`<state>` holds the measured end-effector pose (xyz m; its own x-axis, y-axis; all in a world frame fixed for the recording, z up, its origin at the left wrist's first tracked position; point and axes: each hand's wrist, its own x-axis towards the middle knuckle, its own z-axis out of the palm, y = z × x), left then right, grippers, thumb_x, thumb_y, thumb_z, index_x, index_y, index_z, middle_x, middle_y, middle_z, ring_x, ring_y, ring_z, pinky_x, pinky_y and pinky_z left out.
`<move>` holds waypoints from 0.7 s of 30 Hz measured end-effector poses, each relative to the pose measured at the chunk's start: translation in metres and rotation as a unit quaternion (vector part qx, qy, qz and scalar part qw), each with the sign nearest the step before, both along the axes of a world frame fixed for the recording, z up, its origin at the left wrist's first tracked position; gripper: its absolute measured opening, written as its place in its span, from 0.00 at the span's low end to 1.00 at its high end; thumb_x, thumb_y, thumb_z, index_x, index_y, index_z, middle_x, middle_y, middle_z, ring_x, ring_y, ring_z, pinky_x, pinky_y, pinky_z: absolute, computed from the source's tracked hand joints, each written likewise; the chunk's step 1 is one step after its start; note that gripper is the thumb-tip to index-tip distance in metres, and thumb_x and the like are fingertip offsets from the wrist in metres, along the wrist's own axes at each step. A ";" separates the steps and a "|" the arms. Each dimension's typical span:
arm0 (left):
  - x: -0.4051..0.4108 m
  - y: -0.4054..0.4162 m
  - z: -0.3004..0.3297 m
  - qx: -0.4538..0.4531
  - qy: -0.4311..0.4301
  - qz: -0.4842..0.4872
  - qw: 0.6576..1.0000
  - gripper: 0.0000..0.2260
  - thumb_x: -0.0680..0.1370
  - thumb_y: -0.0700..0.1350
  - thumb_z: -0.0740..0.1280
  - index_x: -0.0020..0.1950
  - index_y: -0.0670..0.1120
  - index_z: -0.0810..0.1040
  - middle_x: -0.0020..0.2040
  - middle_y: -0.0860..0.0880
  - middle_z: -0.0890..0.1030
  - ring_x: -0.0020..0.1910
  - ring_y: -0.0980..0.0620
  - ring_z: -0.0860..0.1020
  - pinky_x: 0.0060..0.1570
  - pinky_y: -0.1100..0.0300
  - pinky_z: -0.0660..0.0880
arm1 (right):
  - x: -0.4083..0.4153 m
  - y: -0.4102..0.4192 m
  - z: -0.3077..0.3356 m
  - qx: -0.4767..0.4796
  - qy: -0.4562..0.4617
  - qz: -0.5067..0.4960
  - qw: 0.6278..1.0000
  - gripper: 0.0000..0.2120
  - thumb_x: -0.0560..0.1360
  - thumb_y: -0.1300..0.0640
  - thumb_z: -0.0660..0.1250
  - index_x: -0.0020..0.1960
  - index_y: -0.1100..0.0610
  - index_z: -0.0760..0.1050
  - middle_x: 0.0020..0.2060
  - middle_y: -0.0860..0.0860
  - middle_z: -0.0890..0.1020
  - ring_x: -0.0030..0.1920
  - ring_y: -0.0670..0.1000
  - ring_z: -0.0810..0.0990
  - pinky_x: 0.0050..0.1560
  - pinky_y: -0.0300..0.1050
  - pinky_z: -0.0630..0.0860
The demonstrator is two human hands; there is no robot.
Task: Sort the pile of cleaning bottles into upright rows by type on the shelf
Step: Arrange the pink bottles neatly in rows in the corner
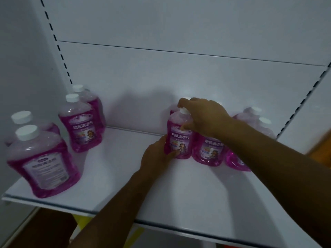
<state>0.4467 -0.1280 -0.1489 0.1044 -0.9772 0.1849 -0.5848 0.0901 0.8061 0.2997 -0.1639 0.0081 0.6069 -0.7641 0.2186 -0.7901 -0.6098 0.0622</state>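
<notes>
At the lower left of the frame a pink bottle (pixel 43 163) stands upright near the front edge of the white shelf (pixel 179 194), another just behind it. At centre, the left hand (pixel 157 156) grasps the base of a held bottle (pixel 180 138), while the right hand (pixel 202 117) curls over its cap. More bottles (pixel 209 149) stand touching to its right; two bottles (pixel 80 124) stand farther back at the left.

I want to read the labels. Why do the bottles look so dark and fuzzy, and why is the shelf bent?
Head view: dim light, so the pink bottles look murky; the left hand and right hand cast a soft shadow on the back panel; the far-right bottles are blurred; the wide lens curves the shelf edge.
</notes>
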 end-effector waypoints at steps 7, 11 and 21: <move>0.016 0.033 0.008 -0.005 -0.035 0.085 0.996 0.32 0.75 0.54 0.70 0.76 0.48 0.63 0.72 0.49 0.71 0.68 0.50 0.72 0.67 0.58 0.67 | 0.012 0.004 -0.001 -0.137 0.077 0.037 0.987 0.35 0.69 0.38 0.71 0.72 0.50 0.67 0.72 0.57 0.64 0.72 0.60 0.61 0.71 0.57 0.60; 0.051 0.073 0.014 -0.038 -0.047 0.153 0.986 0.26 0.75 0.53 0.71 0.71 0.47 0.71 0.67 0.51 0.75 0.62 0.52 0.76 0.62 0.59 0.72 | 0.060 0.021 -0.002 -0.042 -0.039 0.124 0.991 0.36 0.71 0.39 0.71 0.73 0.51 0.64 0.74 0.54 0.64 0.74 0.57 0.59 0.72 0.56 0.59; 0.110 0.191 0.019 -0.121 -0.006 0.296 0.947 0.06 0.76 0.46 0.71 0.49 0.46 0.83 0.42 0.52 0.84 0.41 0.57 0.80 0.42 0.67 0.75 | 0.196 0.106 -0.041 0.152 -0.200 0.358 0.899 0.36 0.72 0.49 0.74 0.73 0.58 0.63 0.65 0.55 0.75 0.63 0.56 0.75 0.63 0.56 0.74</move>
